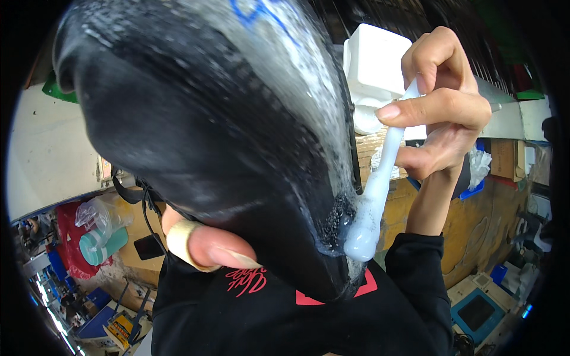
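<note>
One black shoe point(196, 136) was positioned in front of my black top point(255, 326), narrow end down, with blue marking point(244, 16) on its pale grey side. My left fingers point(222, 246) grasped the shoe from the left; one thumb was visible, fitted with one yellowish band point(181, 242), and the other digits were hidden. My right fingers point(439, 108) pinched one white applicator point(389, 157) by its thin shaft; its single thick end was set against the shoe's edge near the narrow end, at one wet-looking patch point(328, 240). One white container point(377, 59) stood just beside the right fingers. At the left were one pale surface point(50, 148) and, lower in view, one teal container point(104, 246), one clear bag point(98, 212), one red bag point(70, 252) and one dark slab point(148, 247). At the right were one cardboard box point(504, 157) and one blue-framed panel point(477, 312)
</note>
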`<state>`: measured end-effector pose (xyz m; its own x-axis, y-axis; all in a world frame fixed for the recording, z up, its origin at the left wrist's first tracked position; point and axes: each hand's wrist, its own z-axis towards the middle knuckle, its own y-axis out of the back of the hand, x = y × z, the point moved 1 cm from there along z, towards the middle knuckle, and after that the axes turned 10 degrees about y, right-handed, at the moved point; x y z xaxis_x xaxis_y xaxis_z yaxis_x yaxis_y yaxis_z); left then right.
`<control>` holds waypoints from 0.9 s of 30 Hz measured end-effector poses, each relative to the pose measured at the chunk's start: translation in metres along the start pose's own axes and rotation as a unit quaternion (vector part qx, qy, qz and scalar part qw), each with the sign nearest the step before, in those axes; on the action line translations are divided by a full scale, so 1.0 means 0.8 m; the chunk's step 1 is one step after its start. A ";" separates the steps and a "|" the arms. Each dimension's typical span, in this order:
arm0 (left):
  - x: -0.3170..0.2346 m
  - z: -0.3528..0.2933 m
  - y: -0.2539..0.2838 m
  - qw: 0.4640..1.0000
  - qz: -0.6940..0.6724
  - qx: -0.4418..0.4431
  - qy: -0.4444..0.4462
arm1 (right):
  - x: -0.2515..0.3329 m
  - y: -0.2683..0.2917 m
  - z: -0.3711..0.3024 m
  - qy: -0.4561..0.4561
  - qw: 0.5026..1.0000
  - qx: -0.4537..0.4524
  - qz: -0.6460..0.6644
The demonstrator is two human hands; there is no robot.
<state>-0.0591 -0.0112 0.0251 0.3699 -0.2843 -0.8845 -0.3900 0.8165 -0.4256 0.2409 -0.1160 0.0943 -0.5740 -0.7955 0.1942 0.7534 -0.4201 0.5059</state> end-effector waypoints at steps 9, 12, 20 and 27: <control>-0.018 0.031 0.018 0.989 -0.051 -0.126 -0.056 | 0.026 -0.020 -0.014 -0.077 0.992 0.003 0.096; -0.022 0.038 0.024 0.981 -0.058 -0.173 -0.067 | 0.020 -0.025 -0.013 -0.121 0.990 -0.018 0.063; -0.028 0.043 0.025 0.953 -0.063 -0.288 -0.062 | -0.004 -0.021 -0.016 -0.066 0.995 -0.070 0.024; -0.044 0.054 0.002 0.946 -0.143 -0.289 -0.031 | 0.011 -0.006 -0.024 -0.062 0.994 0.032 0.079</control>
<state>-0.0359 0.0218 0.0640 0.5716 -0.4075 -0.7122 -0.6556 0.2952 -0.6951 0.2381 -0.1290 0.0776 -0.4890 -0.7871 0.3760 0.8172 -0.2626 0.5130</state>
